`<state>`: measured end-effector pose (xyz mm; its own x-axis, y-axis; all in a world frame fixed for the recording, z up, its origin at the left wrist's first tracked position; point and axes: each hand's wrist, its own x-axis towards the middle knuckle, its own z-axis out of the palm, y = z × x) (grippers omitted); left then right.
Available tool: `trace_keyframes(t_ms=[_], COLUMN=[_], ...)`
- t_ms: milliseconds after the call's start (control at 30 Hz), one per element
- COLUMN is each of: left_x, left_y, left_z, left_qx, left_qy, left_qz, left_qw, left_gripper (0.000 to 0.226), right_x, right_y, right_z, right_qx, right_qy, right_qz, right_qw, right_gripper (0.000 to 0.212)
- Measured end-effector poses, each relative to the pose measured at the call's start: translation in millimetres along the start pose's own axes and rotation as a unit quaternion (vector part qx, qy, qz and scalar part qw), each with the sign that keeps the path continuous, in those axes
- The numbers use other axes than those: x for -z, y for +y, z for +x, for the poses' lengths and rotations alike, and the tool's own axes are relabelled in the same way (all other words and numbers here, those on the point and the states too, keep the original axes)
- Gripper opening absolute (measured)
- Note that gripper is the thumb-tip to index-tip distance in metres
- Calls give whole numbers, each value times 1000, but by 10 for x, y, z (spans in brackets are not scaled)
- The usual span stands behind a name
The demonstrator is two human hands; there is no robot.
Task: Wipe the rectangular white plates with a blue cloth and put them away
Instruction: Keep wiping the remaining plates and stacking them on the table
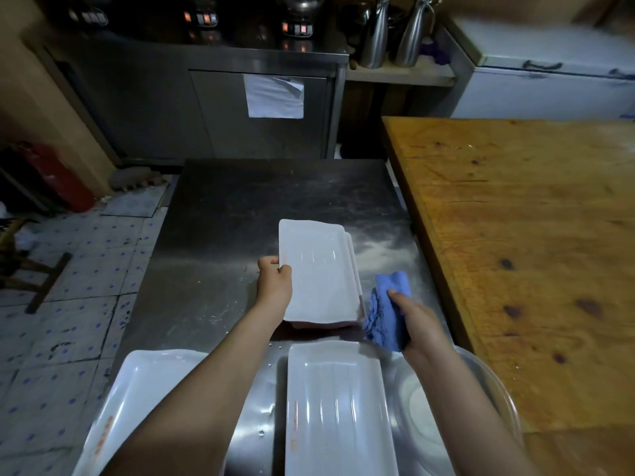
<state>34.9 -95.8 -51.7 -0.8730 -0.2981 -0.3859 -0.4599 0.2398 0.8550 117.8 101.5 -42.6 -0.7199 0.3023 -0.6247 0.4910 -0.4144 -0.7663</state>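
L hand (275, 283) pinches the left long rim of the top plate (319, 276), thumb on the upper face, fingers curled at the edge, so it's grasping that plate. The plate lies on, or just above, a small stack (326, 325) of like plates; can't tell if it's fully down. It sits skewed: the lower plates peek out along the right side & near end. R hand (417, 321) is clenched round the bunched blue cloth (388, 310), just beside the stack's right near corner, not on the plate.

The stack is mid-depth on the steel table (240, 207), nearer its right edge. Two more white plates sit at the table's near edge, one central (336, 407), one toward the left near corner (137, 389). Droplets lie around them, so prob. not wiped yet. A clear bowl (481, 379) is at the right near corner. A wooden table (515, 235) stands along the right edge.

Step, as I read it: setting a wiped plate on the done pile. To do it well:
- Lower it flat, no drop; glazed ware chips & slides when damp.
- Square it w/ the plates below before letting go, else the pile leans.
- Hold the cloth off the wet steel.
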Motion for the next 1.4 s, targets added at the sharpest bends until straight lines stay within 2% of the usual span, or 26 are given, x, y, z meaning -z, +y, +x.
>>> trace_keyframes(t_ms=[133,300,400,533,767,867,1000,1233,1400], left_x=[68,88,32,-88,-322,-382,-405,-445,-453], left_y=[78,167,223,324,427,433,425,372,323], left_z=[-243,-689,-967,-1314,-1836,-1978,-2050,-2078,-1969], left_qx=[-33,-72,-76,-128,-232,-262,-275,-297,-239], left_qy=[-6,-35,-35,-23,-37,-46,-43,-43,-64], left_qz=[-13,-16,-58,-72,-80,-87,-86,-44,-32], left_qw=[999,997,995,989,969,960,957,953,968], left_gripper=[21,20,15,17,14,12,14,22,23], right_x=[155,438,666,940,1224,1312,1356,1301,1185], right_y=[-96,-289,-397,-485,-563,-567,-547,-536,-548], right_z=[-200,-509,-660,-844,-1049,-1090,-1105,-1040,-984], right_qx=[36,64,71,90,131,133,134,150,146], right_qy=[-14,-35,-26,-9,23,2,-7,1,1], right_qz=[-20,-15,-16,-14,-10,-20,-23,-32,-26], right_qw=[999,997,997,996,991,991,991,988,989], right_gripper=[22,22,31,38,27,33,35,22,20])
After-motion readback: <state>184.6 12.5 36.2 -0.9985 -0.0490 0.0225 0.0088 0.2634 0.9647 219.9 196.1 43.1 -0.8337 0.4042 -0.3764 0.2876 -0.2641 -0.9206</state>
